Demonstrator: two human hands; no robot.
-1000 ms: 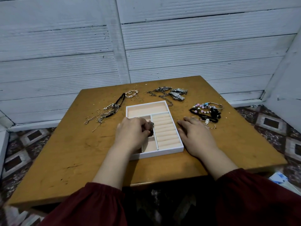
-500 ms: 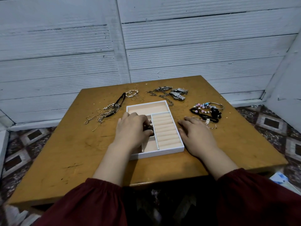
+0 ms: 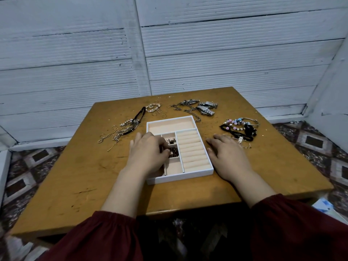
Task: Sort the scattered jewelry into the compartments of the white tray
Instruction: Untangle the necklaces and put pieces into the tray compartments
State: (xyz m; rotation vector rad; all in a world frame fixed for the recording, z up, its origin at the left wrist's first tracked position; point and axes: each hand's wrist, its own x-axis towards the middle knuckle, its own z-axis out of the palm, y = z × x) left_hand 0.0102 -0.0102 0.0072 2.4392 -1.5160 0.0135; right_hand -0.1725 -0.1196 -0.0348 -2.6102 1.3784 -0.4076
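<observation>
The left hand (image 3: pixel 148 155) has drawn back a little toward the person, uncovering the upper small compartment of the tray. A worn brown wooden desk (image 3: pixel 75 176) stands against a wall of white boards. At its middle lies the white rectangular tray with peach lining (image 3: pixel 180 178): one wide compartment at the far end, a column of padded ring rolls (image 3: pixel 192 149) on the right, small square compartments on the left. The left hand reaches over those squares, its grip clenched on a dark beaded piece (image 3: pixel 174 152) that sits in the middle square. The right hand (image 3: pixel 227 157) lies flat on the desk just beside the tray's right wall, grip released. Right of the tray lies a heap of pastel and black bead bracelets (image 3: pixel 239 127); left of it, a black cord necklace tangled with thin chains (image 3: pixel 128 125). Two silver metal watches (image 3: pixel 206 108) and loose thin rings (image 3: pixel 156 109) lie beyond. Tiny pearl and gold pieces (image 3: pixel 170 141) rest in the upper square.
</observation>
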